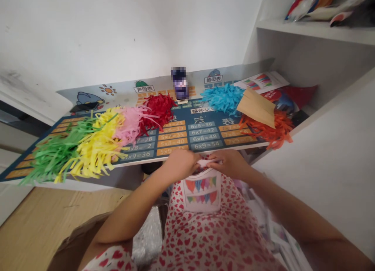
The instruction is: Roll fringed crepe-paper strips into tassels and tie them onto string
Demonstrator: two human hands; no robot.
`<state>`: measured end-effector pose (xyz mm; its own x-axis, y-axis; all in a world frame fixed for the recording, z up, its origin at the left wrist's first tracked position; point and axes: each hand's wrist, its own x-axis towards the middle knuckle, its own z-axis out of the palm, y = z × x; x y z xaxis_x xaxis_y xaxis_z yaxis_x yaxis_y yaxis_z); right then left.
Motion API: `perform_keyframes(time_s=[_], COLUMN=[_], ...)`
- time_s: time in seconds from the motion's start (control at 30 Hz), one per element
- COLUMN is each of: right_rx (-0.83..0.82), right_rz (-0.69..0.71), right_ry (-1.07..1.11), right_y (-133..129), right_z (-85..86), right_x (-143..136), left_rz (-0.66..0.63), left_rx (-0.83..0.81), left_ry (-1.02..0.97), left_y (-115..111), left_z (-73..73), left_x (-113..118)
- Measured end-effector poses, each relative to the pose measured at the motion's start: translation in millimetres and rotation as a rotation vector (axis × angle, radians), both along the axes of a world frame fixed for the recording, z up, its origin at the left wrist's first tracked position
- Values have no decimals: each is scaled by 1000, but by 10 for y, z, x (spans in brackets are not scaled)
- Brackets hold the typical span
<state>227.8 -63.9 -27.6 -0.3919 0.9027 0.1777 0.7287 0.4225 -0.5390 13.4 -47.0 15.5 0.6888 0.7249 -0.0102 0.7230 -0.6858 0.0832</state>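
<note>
In front of the desk's edge, my left hand point(182, 164) and my right hand point(230, 162) pinch a small pale pink strip point(203, 162) between them; whether it is paper or plastic I cannot tell. Just below, a white packet point(202, 206) printed with rows of colourful tassels rests on my lap, over the heart-patterned clothing point(205, 236). Its top edge lies close under my fingers, and whether the strip joins it is unclear. Fringed tassels lie across the desk: green point(55, 148), yellow point(95, 149), pink point(129, 124), red point(159, 110), blue point(224, 99) and orange point(271, 130).
A times-table mat point(205, 136) covers the desk and curls up the wall. A brown paper piece point(258, 106) sits on the orange tassel, beside a printed sheet point(262, 82). A phone point(84, 106) lies at the left; a cardboard box point(79, 239) stands below.
</note>
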Motion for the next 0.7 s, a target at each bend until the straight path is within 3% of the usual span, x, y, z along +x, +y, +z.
perform_keyframes(time_s=[0.1,0.2,0.4,0.7], right_rx=[17,69,42,84], right_rz=[60,137,126,239], right_ry=[-244,-389,-511,-585], right_y=[125,195,165,135], right_z=[174,225,269,334], right_x=[-34,-67,-138,-140], left_rz=[2,37,56,69], left_rx=[-3,13,-12,-30], left_ry=[14,64,178,269], left_y=[37,39,-14,-79], left_z=[6,3,79,152], left_x=[7,3,-25,-75])
